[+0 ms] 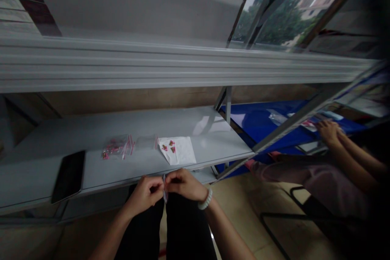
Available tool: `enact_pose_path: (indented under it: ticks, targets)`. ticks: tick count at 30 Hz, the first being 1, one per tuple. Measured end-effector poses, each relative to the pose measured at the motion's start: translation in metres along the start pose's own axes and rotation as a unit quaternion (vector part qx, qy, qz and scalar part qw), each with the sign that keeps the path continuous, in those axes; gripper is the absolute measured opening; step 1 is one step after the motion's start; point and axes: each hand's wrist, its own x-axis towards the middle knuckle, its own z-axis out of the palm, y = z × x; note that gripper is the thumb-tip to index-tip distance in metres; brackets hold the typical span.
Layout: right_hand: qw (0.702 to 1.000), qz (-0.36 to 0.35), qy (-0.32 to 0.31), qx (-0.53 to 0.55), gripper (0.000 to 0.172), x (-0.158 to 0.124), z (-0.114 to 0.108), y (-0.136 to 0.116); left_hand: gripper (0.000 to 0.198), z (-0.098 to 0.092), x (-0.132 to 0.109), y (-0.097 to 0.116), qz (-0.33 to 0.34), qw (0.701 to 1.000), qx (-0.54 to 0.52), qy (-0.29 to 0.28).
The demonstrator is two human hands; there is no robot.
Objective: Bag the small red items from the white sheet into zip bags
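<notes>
Over my lap, just off the front edge of the table, my left hand (150, 190) and my right hand (182, 184) pinch a small clear plastic bag (165, 189) between them. The bag is seen nearly edge-on, so its contents cannot be made out. Beyond my hands a white paper sheet (184, 150) lies on the table, bearing several small pink and gold pieces (172, 146). Left of the paper lies a flat clear zip bag (146, 142) with a red strip. Further left, more clear zip bags (117, 146) hold or cover similar pink pieces.
A black tablet or phone (69, 174) overhangs the front edge of the grey table (91, 126). A grey shelf (152, 65) spans above it. Right of a slanted metal post (283, 124), a co-worker's hands (329, 132) rest over a blue table (256, 120).
</notes>
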Motion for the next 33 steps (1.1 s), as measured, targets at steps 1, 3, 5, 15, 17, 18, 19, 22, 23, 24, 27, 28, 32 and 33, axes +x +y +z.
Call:
enact_pose_path:
  ticks: [1, 3, 5, 15, 17, 18, 19, 22, 23, 24, 27, 28, 32, 33]
  targets:
    - [1.000, -0.001, 0.003, 0.024, 0.011, 0.000, 0.001, 0.000, 0.023, 0.002, 0.000, 0.001, 0.000, 1.000, -0.015, 0.017]
    - [0.998, -0.004, 0.023, 0.064, 0.013, 0.001, 0.004, -0.001, 0.024, 0.005, 0.000, 0.004, -0.004, 0.997, -0.056, 0.048]
    - [0.995, -0.005, 0.071, 0.070, 0.013, 0.003, 0.008, -0.004, 0.026, 0.006, 0.002, 0.008, -0.016, 0.992, -0.087, 0.085]
    - [0.992, 0.051, 0.120, -0.001, 0.011, 0.008, -0.004, -0.025, 0.024, -0.027, 0.003, 0.021, 0.060, 0.986, 0.057, 0.146]
    - [0.996, 0.023, 0.084, 0.034, 0.010, 0.011, -0.008, -0.025, 0.071, -0.023, 0.005, 0.023, 0.120, 0.975, 0.130, 0.135]
    - [0.996, 0.011, 0.072, 0.041, 0.011, 0.012, -0.009, -0.025, 0.088, -0.020, 0.007, 0.024, 0.137, 0.969, 0.162, 0.125]
    - [0.997, 0.002, 0.066, 0.043, 0.011, 0.013, -0.010, -0.025, 0.095, -0.016, 0.009, 0.024, 0.147, 0.964, 0.188, 0.120]
    - [0.997, -0.015, 0.071, 0.024, 0.013, 0.014, -0.011, -0.025, 0.084, -0.004, 0.015, 0.025, 0.164, 0.949, 0.230, 0.144]
    - [0.996, -0.020, 0.082, 0.016, 0.013, 0.014, -0.012, -0.025, 0.078, -0.001, 0.016, 0.024, 0.167, 0.944, 0.237, 0.156]
    - [0.995, -0.024, 0.095, 0.007, 0.014, 0.013, -0.013, -0.025, 0.073, 0.001, 0.016, 0.024, 0.168, 0.941, 0.241, 0.167]
    - [0.990, -0.023, 0.137, -0.032, 0.018, 0.011, -0.014, -0.025, 0.061, 0.003, 0.016, 0.023, 0.160, 0.938, 0.240, 0.191]
    - [0.988, -0.019, 0.145, -0.049, 0.019, 0.010, -0.014, -0.026, 0.057, 0.003, 0.016, 0.023, 0.157, 0.939, 0.237, 0.196]
    - [0.981, -0.026, 0.166, -0.099, 0.015, 0.009, -0.013, -0.029, 0.050, 0.003, 0.017, 0.018, 0.125, 0.951, 0.178, 0.221]
    - [0.980, -0.036, 0.167, -0.101, 0.013, 0.009, -0.013, -0.030, 0.049, 0.003, 0.019, 0.017, 0.117, 0.955, 0.154, 0.224]
